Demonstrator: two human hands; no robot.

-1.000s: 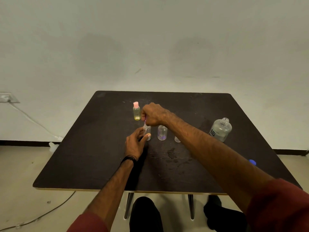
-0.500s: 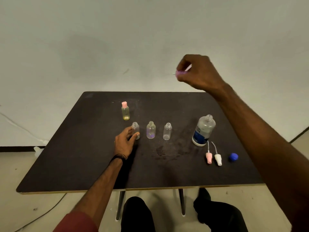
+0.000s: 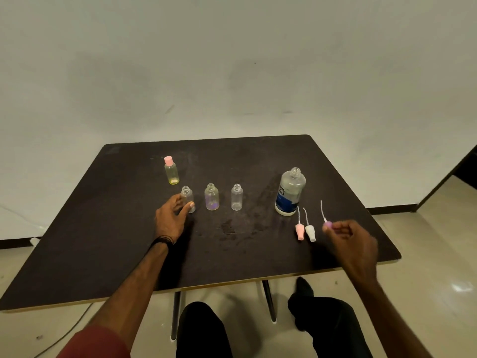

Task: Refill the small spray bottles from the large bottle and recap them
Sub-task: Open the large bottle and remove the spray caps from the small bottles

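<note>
Uncapping step: right hand [image 3: 353, 239] pinched a purple spray cap [image 3: 328, 225] above the tabletop [image 3: 103, 228], beside two laid caps. Left hand [image 3: 171, 215] gripped the open small bottle [image 3: 187, 198]. Next, likely: set cap down, reach large bottle [image 3: 290, 192].

A bare, plain room, perhaps an office or a spare room set up for recording; the wide lens leaves that unsure. A blank off-white wall [image 3: 232, 60] fills the view from 10 to 2 o'clock, with a dark skirting strip [image 3: 15, 242] along its foot. The floor [image 3: 438, 254] is pale and glossy, and a cable [image 3: 64, 334] trails over it at 7 o'clock. One dark tabletop [image 3: 103, 241] on thin metal legs [image 3: 176, 316] stands against the wall. At 3 o'clock a dark doorway edge [image 3: 449, 174] shows.
</note>
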